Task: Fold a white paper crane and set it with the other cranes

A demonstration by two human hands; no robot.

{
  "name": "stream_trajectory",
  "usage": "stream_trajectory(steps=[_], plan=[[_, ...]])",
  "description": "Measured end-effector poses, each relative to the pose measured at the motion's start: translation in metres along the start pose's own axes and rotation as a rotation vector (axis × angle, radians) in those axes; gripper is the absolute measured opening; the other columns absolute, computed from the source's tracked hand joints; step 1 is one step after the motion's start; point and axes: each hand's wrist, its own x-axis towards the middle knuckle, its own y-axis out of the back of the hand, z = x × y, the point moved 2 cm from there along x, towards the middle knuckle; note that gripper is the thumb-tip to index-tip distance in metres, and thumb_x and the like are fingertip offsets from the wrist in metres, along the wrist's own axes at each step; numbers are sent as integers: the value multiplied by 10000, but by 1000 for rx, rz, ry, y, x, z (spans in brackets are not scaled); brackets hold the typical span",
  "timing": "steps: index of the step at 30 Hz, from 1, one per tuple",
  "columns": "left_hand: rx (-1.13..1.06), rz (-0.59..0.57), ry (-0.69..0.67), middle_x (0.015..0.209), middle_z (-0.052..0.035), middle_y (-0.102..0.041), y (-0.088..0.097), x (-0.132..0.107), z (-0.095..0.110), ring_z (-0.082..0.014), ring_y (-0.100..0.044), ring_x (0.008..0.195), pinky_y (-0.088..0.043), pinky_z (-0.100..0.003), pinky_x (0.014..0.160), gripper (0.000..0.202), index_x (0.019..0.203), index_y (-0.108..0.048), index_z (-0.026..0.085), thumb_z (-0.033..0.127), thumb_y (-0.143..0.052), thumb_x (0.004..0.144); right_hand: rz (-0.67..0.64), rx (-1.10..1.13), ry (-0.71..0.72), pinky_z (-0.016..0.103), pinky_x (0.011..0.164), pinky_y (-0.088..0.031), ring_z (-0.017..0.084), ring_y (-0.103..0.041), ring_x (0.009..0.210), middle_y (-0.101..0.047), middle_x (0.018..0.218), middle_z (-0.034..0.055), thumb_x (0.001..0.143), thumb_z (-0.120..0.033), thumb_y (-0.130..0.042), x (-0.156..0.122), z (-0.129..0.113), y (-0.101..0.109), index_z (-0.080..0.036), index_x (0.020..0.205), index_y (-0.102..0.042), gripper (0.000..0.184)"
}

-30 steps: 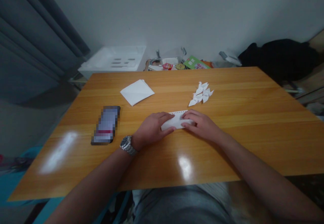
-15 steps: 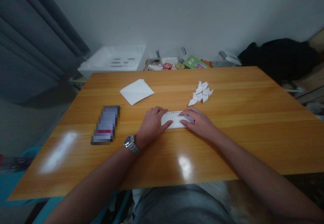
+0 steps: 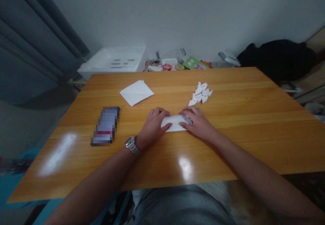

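A folded strip of white paper with a perforated far edge lies between my two hands on the wooden table. My left hand grips its left end, thumb on the near side and fingers at the far edge; a metal watch is on that wrist. The right end is held by my right hand, thumb on the paper and fingers curled over the perforated edge. Just beyond my right hand lies a cluster of small folded white paper pieces. Farther left rests a stack of white paper sheets.
A phone, its screen blurred, lies left of my left arm. Behind the table stand a white plastic bin and assorted items, including a green packet. A dark cloth heap is at the back right.
The paper strip has shifted slightly toward me and tilted a little. My right hand's fingers have moved left along its far edge; my left hand stays nearly in place.
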Motion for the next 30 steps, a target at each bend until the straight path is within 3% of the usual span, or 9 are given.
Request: stream_trajectory(steps=[6,15,22,30], plan=[[-225,-29,51,1062,-42,-682,-1,0,3,-223,-640,978,-509,-380,902,142,1091,-589,214,297,-571,978,-5,82,-45,434,926,-475,289,-595,1045,-669,1067,95,909,-368,-655,3,-3,2,-217,1044,-627,205],[-449,120,211,992,-17,-702,4,-1,3,-159,-641,811,-525,-268,716,231,1101,-639,214,352,-675,920,-10,369,-182,323,745,-503,213,-665,842,-734,986,38,891,-397,-660,2,-8,9,-227,1037,-653,224],[-593,105,230,1006,-40,-714,0,0,0,-170,-660,830,-535,-279,695,293,1114,-645,202,415,-668,913,5,424,-235,303,672,-481,196,-642,757,-730,882,28,898,-423,-653,2,-8,11,-210,947,-691,222],[-657,126,266,980,-50,-731,1,1,2,-177,-668,825,-529,-277,693,272,1058,-688,181,387,-705,881,18,443,-233,299,691,-487,192,-650,766,-739,887,28,895,-402,-666,2,-8,11,-206,958,-708,209]])
